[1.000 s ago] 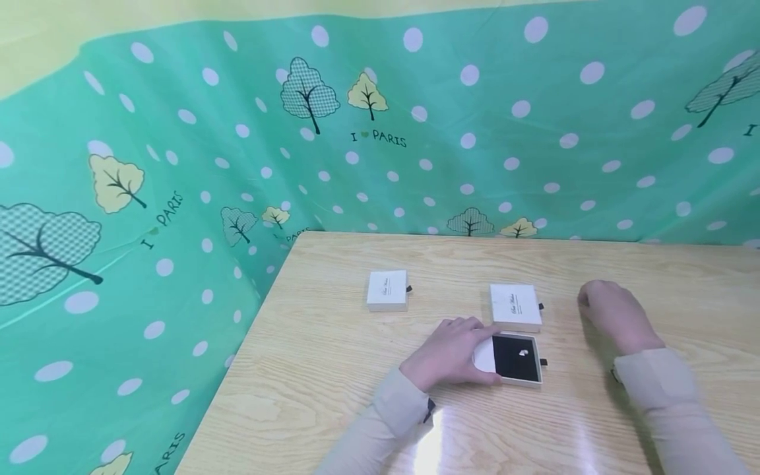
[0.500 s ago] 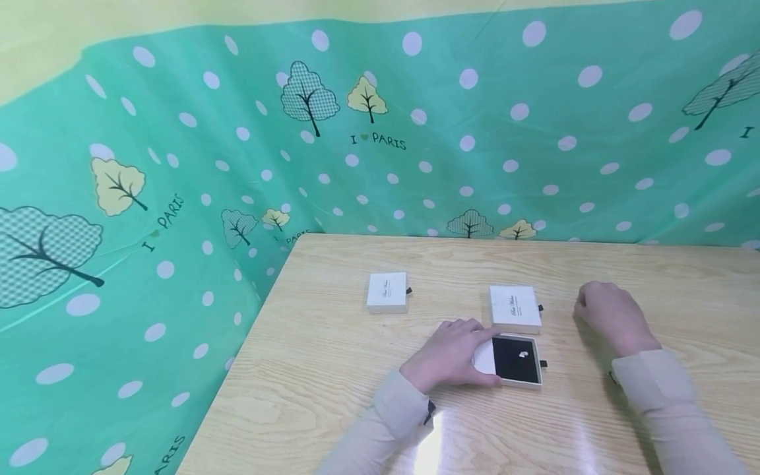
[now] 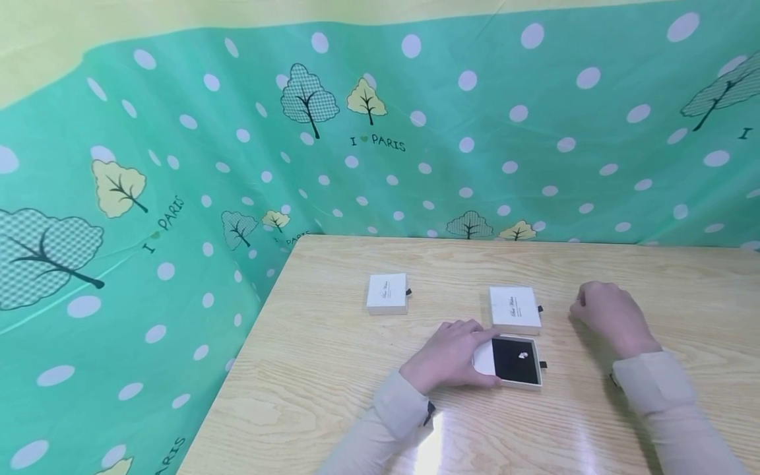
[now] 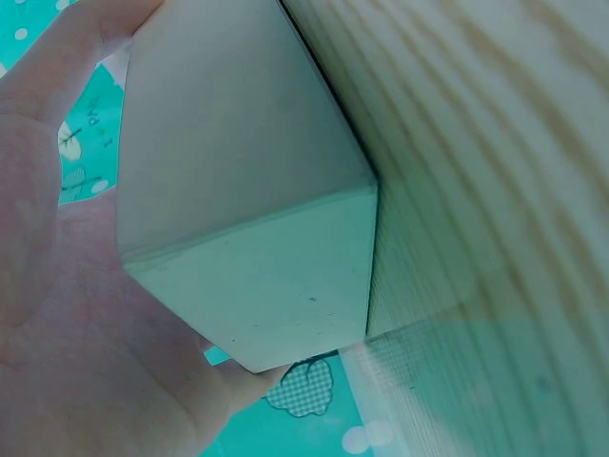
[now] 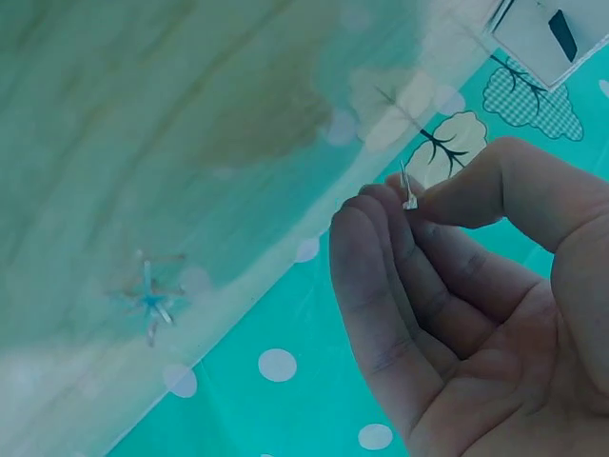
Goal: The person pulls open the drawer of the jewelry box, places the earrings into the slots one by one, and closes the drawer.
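My left hand (image 3: pixel 454 353) grips the white sleeve of a small jewelry box (image 4: pixel 257 276) on the table, fingers at its far side and thumb at its near side. The box's drawer is slid out to the right, showing a black pad (image 3: pixel 510 359). On that pad lies a small shiny earring (image 3: pixel 523 355). To the right, my right hand (image 3: pixel 610 316) is raised over the table. In the right wrist view it pinches a tiny silvery earring (image 5: pixel 410 202), its thin post pointing up, between thumb and forefinger; part of it is hidden by the fingertips.
A closed white jewelry box (image 3: pixel 515 309) stands just behind the pulled-out drawer. Farther left and back is another closed white box (image 3: pixel 387 293). Both have dark pull tabs on the right. A green dotted cloth (image 3: pixel 415 171) hangs behind the wooden table (image 3: pixel 309 369).
My right hand has drifted slightly left, toward the boxes. The left hand keeps its grip and the drawer stays as it was. The head view has shifted a little.
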### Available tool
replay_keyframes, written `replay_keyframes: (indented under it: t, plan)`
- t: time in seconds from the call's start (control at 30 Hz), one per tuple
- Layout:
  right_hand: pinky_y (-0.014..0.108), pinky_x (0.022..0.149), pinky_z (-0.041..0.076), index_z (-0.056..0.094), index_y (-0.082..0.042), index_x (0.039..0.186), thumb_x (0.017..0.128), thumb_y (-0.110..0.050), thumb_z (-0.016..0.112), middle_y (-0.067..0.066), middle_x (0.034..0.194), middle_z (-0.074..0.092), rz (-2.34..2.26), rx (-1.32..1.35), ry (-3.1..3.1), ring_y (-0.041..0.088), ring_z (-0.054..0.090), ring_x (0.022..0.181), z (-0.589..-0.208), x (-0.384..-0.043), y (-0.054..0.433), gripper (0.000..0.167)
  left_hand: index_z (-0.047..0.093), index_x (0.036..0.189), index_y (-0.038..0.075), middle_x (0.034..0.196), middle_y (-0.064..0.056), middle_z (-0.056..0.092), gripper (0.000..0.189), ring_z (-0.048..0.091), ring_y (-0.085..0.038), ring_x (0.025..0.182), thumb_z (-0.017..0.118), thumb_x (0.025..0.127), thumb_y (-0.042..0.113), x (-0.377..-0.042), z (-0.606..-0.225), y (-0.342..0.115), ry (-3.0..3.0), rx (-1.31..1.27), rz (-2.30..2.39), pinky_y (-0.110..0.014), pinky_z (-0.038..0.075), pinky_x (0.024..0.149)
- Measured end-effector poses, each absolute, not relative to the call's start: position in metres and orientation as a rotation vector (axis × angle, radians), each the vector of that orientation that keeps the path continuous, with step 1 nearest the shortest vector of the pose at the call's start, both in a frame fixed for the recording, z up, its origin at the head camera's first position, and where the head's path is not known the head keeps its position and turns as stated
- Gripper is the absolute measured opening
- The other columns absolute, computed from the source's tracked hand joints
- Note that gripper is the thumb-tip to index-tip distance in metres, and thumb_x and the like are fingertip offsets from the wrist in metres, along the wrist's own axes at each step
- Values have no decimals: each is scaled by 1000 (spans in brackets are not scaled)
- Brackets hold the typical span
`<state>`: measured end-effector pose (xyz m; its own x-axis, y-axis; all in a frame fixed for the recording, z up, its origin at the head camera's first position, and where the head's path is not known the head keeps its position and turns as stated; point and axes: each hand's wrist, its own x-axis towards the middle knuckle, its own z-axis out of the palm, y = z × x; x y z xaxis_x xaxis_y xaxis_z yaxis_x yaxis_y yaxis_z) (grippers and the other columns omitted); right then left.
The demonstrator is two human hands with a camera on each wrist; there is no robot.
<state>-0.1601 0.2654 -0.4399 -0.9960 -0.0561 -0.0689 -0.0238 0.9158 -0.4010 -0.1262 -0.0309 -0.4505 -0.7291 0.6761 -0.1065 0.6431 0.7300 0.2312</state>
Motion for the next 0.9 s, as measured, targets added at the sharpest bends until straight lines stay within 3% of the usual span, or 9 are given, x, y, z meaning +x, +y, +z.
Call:
replay_keyframes:
  t: [0.17,0.33,0.47,0.9]
  plan:
    - [37,59,45,66,10,90,86,-7,61,15,75,62,-646,-62,2978,25,52,65,-438,-159,264,18,42,150,33,131,10,56,86,52,-6,116,68,77,70,-126,-452,-31,2747,1063,270,-26,40,103]
    - [50,73,51,67,10,101,88,-10,62,24,92,67,-714,-102,2957,33,60,82,-433,-158,257,24,42,151,33,131,9,57,86,53,-7,115,69,77,69,-127,-453,-31,2754,1075,276,-26,40,102]
    - [56,80,51,67,11,104,88,-8,63,26,97,67,-755,-165,2974,40,62,90,-425,-154,250,25,41,151,33,131,9,56,87,53,-8,115,69,77,70,-127,-453,-32,2750,1065,284,-27,40,103]
    - [49,74,56,70,8,98,87,-5,65,16,86,69,-755,-339,3005,28,64,79,-406,-138,227,17,43,150,31,133,8,56,87,53,-9,119,69,77,69,-126,-450,-31,2743,1050,305,-29,40,104]
